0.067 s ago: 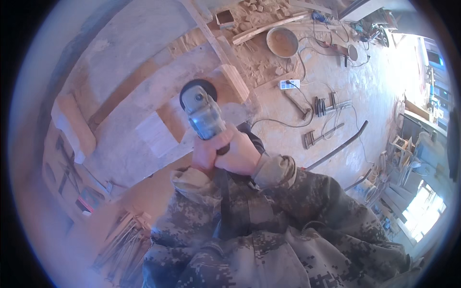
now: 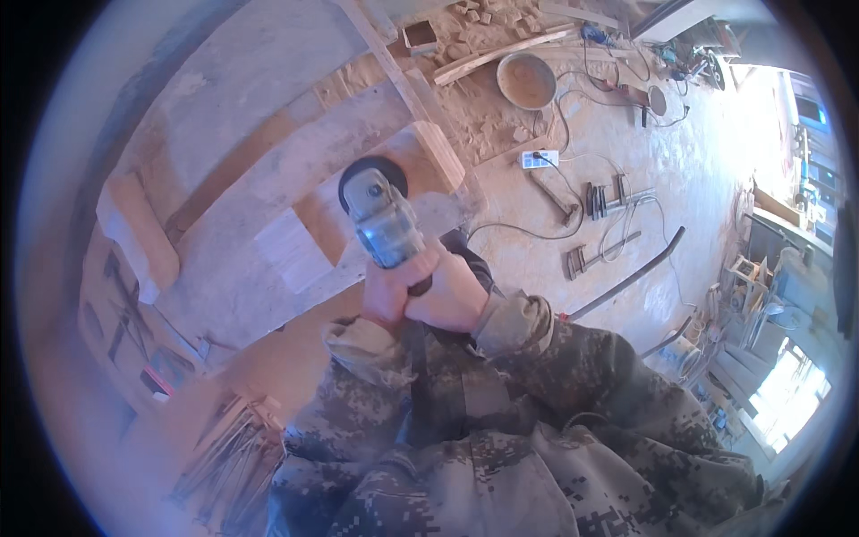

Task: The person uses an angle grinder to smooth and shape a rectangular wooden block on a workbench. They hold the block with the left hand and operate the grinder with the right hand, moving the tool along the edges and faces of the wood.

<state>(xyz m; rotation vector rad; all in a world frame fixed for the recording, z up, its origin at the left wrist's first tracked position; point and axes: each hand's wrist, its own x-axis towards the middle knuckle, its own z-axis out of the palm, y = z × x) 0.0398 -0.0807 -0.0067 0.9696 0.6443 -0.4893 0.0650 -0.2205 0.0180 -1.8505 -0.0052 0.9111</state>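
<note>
An angle grinder (image 2: 385, 217) with a dark round disc (image 2: 401, 174) is gripped in both my hands. My left hand (image 2: 386, 291) is wrapped round its body just behind the metal head. Behind and to the right, my right hand (image 2: 454, 295) closes round the rear part. Under the disc lies a wooden workpiece (image 2: 327, 224), pale at its lower left end and browner in the middle. Its other end (image 2: 436, 154) is a thick block beyond the disc. Whether the disc touches the wood is hard to tell.
A shaped timber (image 2: 134, 233) lies at the left of the dusty work surface. To the right on the floor are a power strip (image 2: 540, 159) with cords, several clamps (image 2: 617, 197), a long dark bar (image 2: 631, 276) and a round basin (image 2: 526, 80). Thin sticks (image 2: 228, 456) stand lower left.
The grinder and both my hands have shifted slightly toward me and a little right. My grip on it is the same.
</note>
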